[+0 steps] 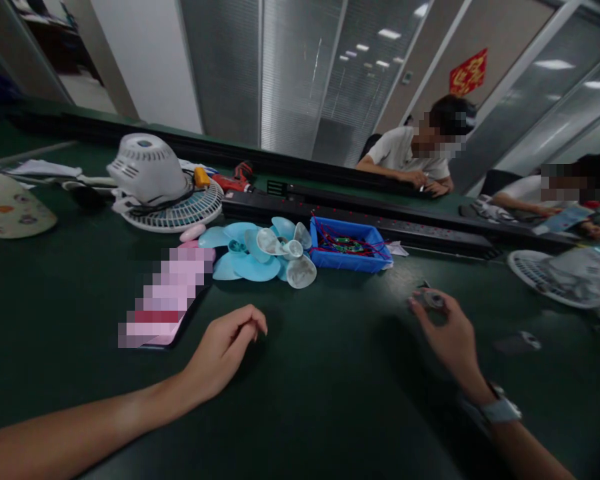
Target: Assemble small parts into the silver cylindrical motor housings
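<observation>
My left hand (pixel 233 343) rests on the dark green table with its fingers curled in and the thumb against them; nothing shows in it. The pink-screened phone (pixel 167 300) and the light blue fan blades (pixel 253 257) are nearest to it. My right hand (pixel 447 333), with a watch on the wrist, pinches a small round grey metal part (pixel 434 299) between thumb and fingers, just over the table. Its exact kind is too blurred to tell. To the right of that hand lies a small grey flat object (pixel 517 342) with a shiny end.
A blue bin (pixel 350 260) holds red and black wires and green circuit boards. White fan bodies (pixel 147 170) stand left and right. Behind the bin run long black rails (pixel 380 217), with a red drill (pixel 235 179) beside them. Two people sit across the table.
</observation>
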### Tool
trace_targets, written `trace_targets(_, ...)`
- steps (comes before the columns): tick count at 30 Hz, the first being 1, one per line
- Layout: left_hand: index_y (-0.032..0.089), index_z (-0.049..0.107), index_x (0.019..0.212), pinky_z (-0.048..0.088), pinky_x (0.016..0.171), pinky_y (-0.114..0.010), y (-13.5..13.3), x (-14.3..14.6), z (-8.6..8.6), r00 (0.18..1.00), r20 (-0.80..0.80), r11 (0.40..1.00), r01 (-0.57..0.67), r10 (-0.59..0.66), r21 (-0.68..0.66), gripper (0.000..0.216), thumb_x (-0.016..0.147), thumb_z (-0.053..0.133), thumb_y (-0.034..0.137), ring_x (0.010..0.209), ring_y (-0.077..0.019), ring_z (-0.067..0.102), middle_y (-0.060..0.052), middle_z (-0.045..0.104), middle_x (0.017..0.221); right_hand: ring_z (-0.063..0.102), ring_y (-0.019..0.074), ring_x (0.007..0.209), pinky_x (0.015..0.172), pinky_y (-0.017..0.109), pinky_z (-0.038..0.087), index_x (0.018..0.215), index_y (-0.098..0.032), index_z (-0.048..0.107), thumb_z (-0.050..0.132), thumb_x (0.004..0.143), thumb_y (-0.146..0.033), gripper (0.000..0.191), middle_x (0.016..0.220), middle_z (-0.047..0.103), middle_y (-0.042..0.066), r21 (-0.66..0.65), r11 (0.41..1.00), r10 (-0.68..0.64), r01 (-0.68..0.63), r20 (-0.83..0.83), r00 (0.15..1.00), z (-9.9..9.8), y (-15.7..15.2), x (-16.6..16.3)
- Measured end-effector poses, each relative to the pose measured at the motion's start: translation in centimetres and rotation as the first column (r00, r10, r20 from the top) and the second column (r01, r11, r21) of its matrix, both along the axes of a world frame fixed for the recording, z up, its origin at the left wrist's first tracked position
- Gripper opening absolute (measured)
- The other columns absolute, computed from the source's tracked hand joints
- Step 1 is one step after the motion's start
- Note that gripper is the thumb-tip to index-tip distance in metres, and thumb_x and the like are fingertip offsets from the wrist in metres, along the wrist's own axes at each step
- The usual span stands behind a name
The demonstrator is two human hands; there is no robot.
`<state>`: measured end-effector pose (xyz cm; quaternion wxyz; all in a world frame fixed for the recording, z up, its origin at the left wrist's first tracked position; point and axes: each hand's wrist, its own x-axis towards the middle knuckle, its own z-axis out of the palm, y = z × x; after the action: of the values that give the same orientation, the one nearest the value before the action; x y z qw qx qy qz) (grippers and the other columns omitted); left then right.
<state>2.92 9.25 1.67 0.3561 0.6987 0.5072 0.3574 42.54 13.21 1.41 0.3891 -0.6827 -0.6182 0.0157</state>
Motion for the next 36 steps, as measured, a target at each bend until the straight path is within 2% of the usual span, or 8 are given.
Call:
trace_targets(2, 0.019, 0.062, 0.102, 0.042, 0.06, -0.023, -0.6, 0.2, 0.1, 0.999, 0.004, 0.999, 0.037, -0.037, 0.021, 0.023, 0.095, 0.041, 0.025, 0.065, -0.0139, 0.057, 0.001, 0.059, 0.075, 0.066, 0.0247, 0.097, 0.086, 0.041, 0.052, 0.112, -0.023, 0.061, 0.063, 0.083, -0.051, 0.04, 0.109, 0.069, 0.009, -0.136, 0.937, 0.311, -0.321, -0.092, 0.946, 1.3, -2.1, -5.9)
trace_targets(5, 0.022, 0.06, 0.12, 0.041, 0.056, -0.021, -1.7, 0.7, 0.2, 0.988, -0.013, 0.984, 0.157, -0.157, 0.078, 0.028, 0.094, 0.051, 0.027, 0.061, -0.012, 0.055, 0.002, 0.06, 0.074, 0.065, 0.0202, 0.099, 0.088, 0.035, 0.05, 0.11, -0.026, 0.063, 0.071, 0.079, -0.042, 0.036, 0.109, 0.07, 0.003, -0.265, 0.678, 0.645, -0.686, -0.234, 0.727, 2.2, -5.1, -13.3)
trace_targets(7, 0.025, 0.061, 0.121, 0.041, 0.056, -0.021, -2.3, 0.8, 0.1, 0.971, -0.051, 0.961, 0.238, -0.233, 0.145, 0.03, 0.092, 0.057, 0.026, 0.059, -0.0115, 0.055, 0.003, 0.059, 0.068, 0.065, 0.0189, 0.096, 0.087, 0.032, 0.049, 0.108, -0.026, 0.064, 0.077, 0.073, -0.042, 0.04, 0.104, 0.071, 0.001, -0.266, 0.538, 0.742, -0.8, -0.302, 0.599, 2.0, -6.3, -16.1)
trace_targets(9, 0.026, 0.066, 0.117, 0.04, 0.058, -0.022, -2.5, 0.8, 0.2, 0.952, -0.095, 0.931, 0.306, -0.292, 0.2, 0.028, 0.089, 0.063, 0.026, 0.059, -0.012, 0.055, 0.003, 0.057, 0.063, 0.065, 0.0179, 0.09, 0.082, 0.031, 0.048, 0.104, -0.024, 0.065, 0.079, 0.071, -0.042, 0.04, 0.097, 0.071, 0.001, -0.25, 0.487, 0.766, -0.837, -0.338, 0.547, 1.4, -6.8, -17.2)
trace_targets(21, 0.028, 0.078, 0.096, 0.041, 0.053, -0.02, -1.6, 1.5, 3.0, 0.943, -0.008, 0.935, 0.33, -0.332, 0.127, 0.016, 0.091, 0.062, 0.028, 0.062, -0.0116, 0.056, 0.0, 0.057, 0.071, 0.063, 0.0149, 0.084, 0.078, 0.027, 0.046, 0.101, -0.02, 0.064, 0.08, 0.07, -0.042, 0.041, 0.093, 0.07, 0.001, -0.221, 0.529, 0.725, -0.819, -0.384, 0.572, 0.5, -7.1, -17.0)
trace_targets(26, 0.031, 0.076, 0.104, 0.042, 0.055, -0.022, 0.5, -0.4, 1.3, 0.984, -0.106, 0.985, 0.153, -0.144, 0.083, 0.019, 0.089, 0.064, 0.029, 0.064, -0.013, 0.058, 0.001, 0.057, 0.071, 0.063, 0.0145, 0.099, 0.088, 0.028, 0.045, 0.109, -0.024, 0.064, 0.079, 0.073, -0.038, 0.042, 0.106, 0.069, -0.001, -0.229, 0.478, 0.724, -0.848, -0.444, 0.528, 0.9, -6.8, -16.8)
trace_targets(33, 0.032, 0.068, 0.12, 0.043, 0.067, -0.028, 1.5, -1.0, -1.5, 0.941, -0.318, 0.99, 0.135, -0.113, 0.047, 0.031, 0.089, 0.061, 0.032, 0.071, -0.0176, 0.059, 0.0, 0.062, 0.076, 0.063, 0.0153, 0.098, 0.087, 0.029, 0.047, 0.111, -0.025, 0.063, 0.079, 0.073, -0.041, 0.044, 0.106, 0.069, -0.001, -0.259, 0.47, 0.724, -0.844, -0.435, 0.536, 1.4, -6.8, -16.9)
trace_targets(36, 0.025, 0.053, 0.137, 0.042, 0.062, -0.027, 1.0, -0.9, -1.1, 0.969, -0.246, 0.999, -0.002, 0.01, 0.033, 0.045, 0.094, 0.05, 0.039, 0.065, -0.0169, 0.056, 0.001, 0.061, 0.076, 0.063, 0.0159, 0.101, 0.09, 0.03, 0.048, 0.113, -0.027, 0.061, 0.073, 0.079, -0.039, 0.038, 0.11, 0.068, -0.001, -0.242, 0.584, 0.662, -0.775, -0.41, 0.628, 1.7, -5.6, -14.6)
